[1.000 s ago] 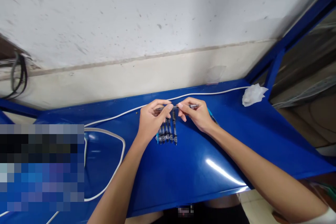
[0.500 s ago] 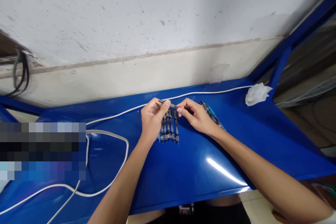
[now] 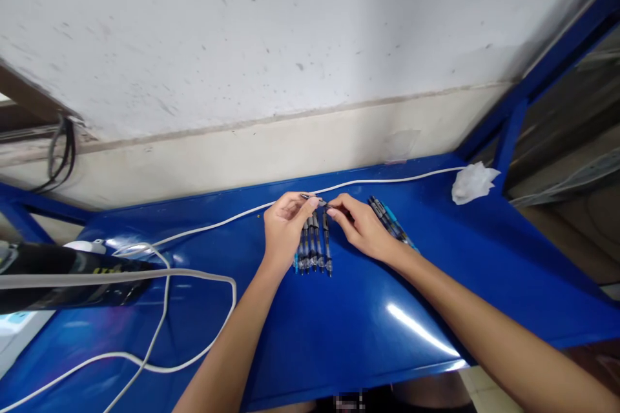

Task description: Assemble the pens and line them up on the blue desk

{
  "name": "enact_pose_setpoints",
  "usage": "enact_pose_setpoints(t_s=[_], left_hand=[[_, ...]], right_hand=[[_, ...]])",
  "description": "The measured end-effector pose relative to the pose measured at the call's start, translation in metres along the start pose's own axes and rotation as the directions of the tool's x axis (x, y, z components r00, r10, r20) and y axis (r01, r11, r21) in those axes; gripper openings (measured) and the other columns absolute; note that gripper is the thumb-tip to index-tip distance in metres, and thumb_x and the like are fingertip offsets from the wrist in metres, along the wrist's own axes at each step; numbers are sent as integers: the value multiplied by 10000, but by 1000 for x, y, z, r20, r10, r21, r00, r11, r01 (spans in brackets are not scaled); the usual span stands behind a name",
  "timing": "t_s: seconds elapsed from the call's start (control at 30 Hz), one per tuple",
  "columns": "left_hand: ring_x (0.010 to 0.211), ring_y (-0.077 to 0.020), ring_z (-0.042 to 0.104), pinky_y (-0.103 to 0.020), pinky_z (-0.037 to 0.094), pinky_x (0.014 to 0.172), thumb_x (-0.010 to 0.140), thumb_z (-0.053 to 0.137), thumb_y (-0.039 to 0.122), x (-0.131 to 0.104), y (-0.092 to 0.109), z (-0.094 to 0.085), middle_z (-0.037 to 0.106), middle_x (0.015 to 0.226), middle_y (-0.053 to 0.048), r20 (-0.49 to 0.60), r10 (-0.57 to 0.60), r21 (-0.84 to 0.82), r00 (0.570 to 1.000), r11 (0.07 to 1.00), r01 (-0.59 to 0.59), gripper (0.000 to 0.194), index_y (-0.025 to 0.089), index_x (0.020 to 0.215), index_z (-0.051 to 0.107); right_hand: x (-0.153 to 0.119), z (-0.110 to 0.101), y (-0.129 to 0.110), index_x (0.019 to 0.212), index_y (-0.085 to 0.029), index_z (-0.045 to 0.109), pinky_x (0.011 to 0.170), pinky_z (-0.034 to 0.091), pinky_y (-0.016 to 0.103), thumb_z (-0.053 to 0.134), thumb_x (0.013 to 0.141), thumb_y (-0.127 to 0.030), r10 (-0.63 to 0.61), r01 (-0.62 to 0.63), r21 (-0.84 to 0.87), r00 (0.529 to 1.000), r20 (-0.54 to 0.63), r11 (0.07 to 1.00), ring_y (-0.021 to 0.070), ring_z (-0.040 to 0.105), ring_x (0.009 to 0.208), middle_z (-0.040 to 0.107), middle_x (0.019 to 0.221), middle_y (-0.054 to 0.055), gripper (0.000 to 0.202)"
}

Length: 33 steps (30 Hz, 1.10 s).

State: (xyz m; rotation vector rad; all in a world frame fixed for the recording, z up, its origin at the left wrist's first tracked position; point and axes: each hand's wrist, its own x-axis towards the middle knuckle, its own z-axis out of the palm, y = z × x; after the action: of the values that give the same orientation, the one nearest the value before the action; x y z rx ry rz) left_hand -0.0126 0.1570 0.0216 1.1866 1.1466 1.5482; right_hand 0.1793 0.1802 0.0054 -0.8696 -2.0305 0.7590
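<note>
Between both hands a dark pen (image 3: pixel 320 202) is held level above the blue table. My left hand (image 3: pixel 287 222) pinches its left part between thumb and fingers. The fingertips of my right hand (image 3: pixel 359 222) close on its right end. Just below lies a row of several pens (image 3: pixel 312 246), mostly black and grey with clear parts, one of them bright blue at the left. A single pen (image 3: pixel 327 242) lies slightly apart at the right of that row. Beyond my right hand rests another group of pens (image 3: pixel 387 216), black with a blue one.
A white cable (image 3: pixel 232 216) runs along the table's back and loops at left. Crumpled white tissue (image 3: pixel 473 182) lies at the back right. A black cylindrical object (image 3: pixel 97 274) is at the left. The wall (image 3: pixel 271 158) bounds the blue table (image 3: pixel 339 335).
The view has shifted a little, so the scene sits slightly lower. Both hands stay together on the pen, which tilts slightly more down to the right.
</note>
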Motion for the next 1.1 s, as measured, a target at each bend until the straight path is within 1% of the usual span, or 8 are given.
enact_pose_setpoints(t_s=[0.1, 0.23, 0.3, 0.4, 0.5, 0.67, 0.87, 1.1], left_hand=[[802, -166, 716, -277, 555, 756, 828, 907, 364, 0, -2, 0, 772, 854, -27, -20, -5, -2, 1000, 1000, 5, 240, 198, 866, 737], [1029, -219, 760, -314, 587, 853, 893, 849, 362, -1, 1, 2, 817, 1145, -99, 60, -15, -45, 998, 999, 18, 288, 212, 1126, 767], [1060, -237, 767, -328, 595, 856, 923, 818, 368, -2, 2, 3, 820, 1182, -116, 70, -26, -38, 997, 999, 29, 299, 211, 1173, 775], [971, -221, 772, -305, 582, 799, 927, 814, 363, -2, 0, 4, 836, 1085, -106, 18, -10, 8, 1000, 1000, 10, 210, 197, 1055, 800], [879, -187, 750, -286, 566, 770, 905, 842, 354, -2, -4, 3, 834, 1017, -86, -39, 0, 19, 999, 1000, 1, 191, 194, 999, 796], [730, -139, 691, -255, 542, 724, 861, 887, 361, 5, -4, -5, 768, 804, -26, -171, -40, -72, 984, 997, 28, 223, 180, 873, 756], [894, -201, 795, -277, 571, 751, 938, 802, 442, 8, 2, -6, 837, 1024, -105, -158, -26, -135, 987, 991, 4, 285, 189, 991, 682], [904, -246, 839, -299, 608, 751, 1007, 688, 529, 8, 5, -4, 846, 998, -114, -210, -13, -169, 978, 985, -23, 339, 216, 1075, 578]], right_hand=[[-3, 2, 2, 1097, -255, 514, 728, 490, 322, 527, 1112, -379, 50, -50, -2, 999, -14, 999, 201, 657, 801, 685, 944, 30, 126], [-2, -1, -3, 1209, -253, 519, 756, 499, 330, 467, 1137, -406, 44, -43, -23, 998, 33, 999, 203, 672, 808, 704, 962, 31, 177], [-1, -4, -5, 1174, -247, 556, 778, 492, 338, 390, 1160, -397, 22, -18, -77, 998, 60, 997, 203, 665, 818, 703, 962, 38, 224], [0, -4, -4, 1098, -240, 574, 769, 486, 330, 366, 1166, -386, 20, -13, -104, 998, 66, 994, 198, 656, 798, 693, 926, 36, 263], [-2, -2, 1, 1123, -244, 550, 756, 497, 325, 430, 1147, -385, 41, -36, -114, 998, 43, 993, 207, 681, 808, 712, 950, 43, 186], [-3, -2, 2, 1167, -250, 537, 770, 538, 342, 497, 1122, -396, 57, -56, -164, 998, 1, 985, 238, 739, 875, 759, 1035, 70, 158], [2, -8, -2, 1266, -280, 659, 923, 569, 364, 450, 1147, -349, -38, 29, -268, 999, -29, 963, 239, 763, 1068, 788, 1218, 54, 250], [3, -9, 2, 1264, -285, 697, 908, 587, 347, 495, 1131, -336, 6, -36, -333, 996, -89, 942, 238, 775, 1029, 803, 1205, 48, 247]])
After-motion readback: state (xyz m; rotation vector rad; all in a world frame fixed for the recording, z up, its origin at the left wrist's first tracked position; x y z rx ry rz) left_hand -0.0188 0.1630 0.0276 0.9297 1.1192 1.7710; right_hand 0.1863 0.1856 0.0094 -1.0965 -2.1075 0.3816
